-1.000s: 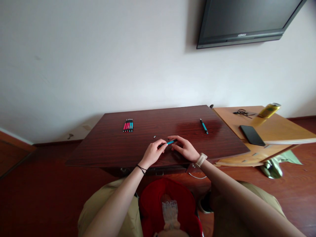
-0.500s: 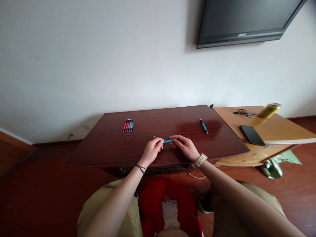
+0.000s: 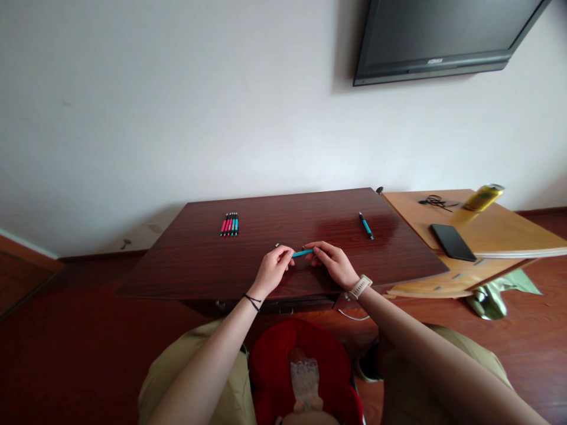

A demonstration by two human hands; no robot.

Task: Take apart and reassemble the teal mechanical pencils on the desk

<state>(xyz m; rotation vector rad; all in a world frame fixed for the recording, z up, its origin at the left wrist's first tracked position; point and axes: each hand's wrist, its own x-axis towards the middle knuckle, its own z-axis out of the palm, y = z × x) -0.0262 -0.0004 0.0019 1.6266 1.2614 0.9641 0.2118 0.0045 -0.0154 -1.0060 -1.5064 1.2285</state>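
Between my two hands a blue pen part is held nearly level, just above the front of the dark wooden table. My left hand pinches its left end; my right hand pinches its right end. A small dark piece shows just behind my left fingers, partly hidden. Toward the back left lies a row of several pens, pink ones on the left and blue ones on the right. A single blue pen rests on the right side of the table.
A lighter wooden desk adjoins on the right, bearing a black phone, a coiled black cable and a yellow can lying tilted. A television hangs on the wall. Below me is a red seat.
The right end of the blue part has risen slightly, and a little more of it shows between my fingers. Both hands keep nearly the same place.
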